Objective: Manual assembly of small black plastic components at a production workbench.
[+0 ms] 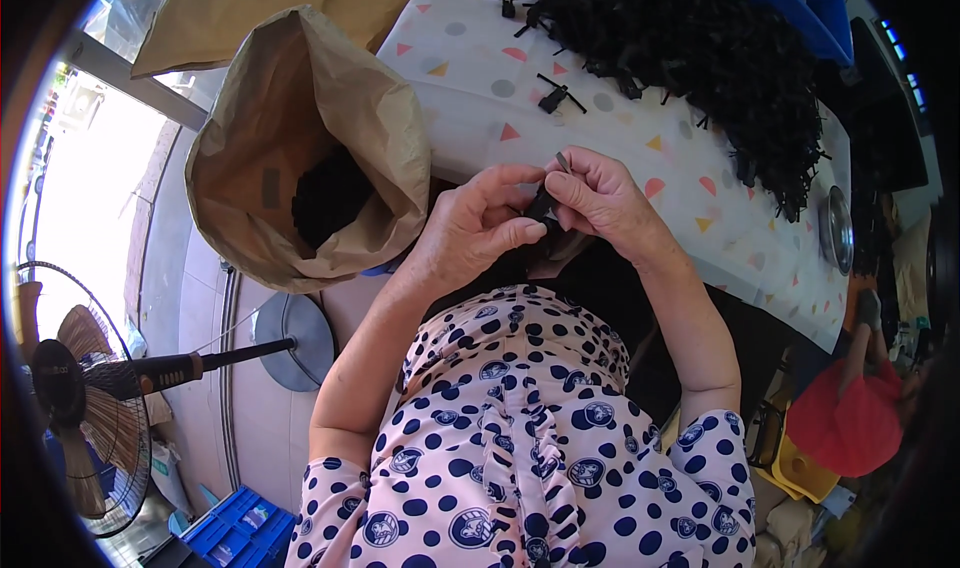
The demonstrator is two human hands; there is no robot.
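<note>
A small black plastic part (543, 208) sits pinched between the fingertips of both hands, the left thumb (520, 233) pressing it from below and the right fingers (570, 190) closing on it from above. It is dark, short and narrow. A thin grey metal piece (562, 161) sticks up from it, just above the right fingertips, tilted slightly.
</note>
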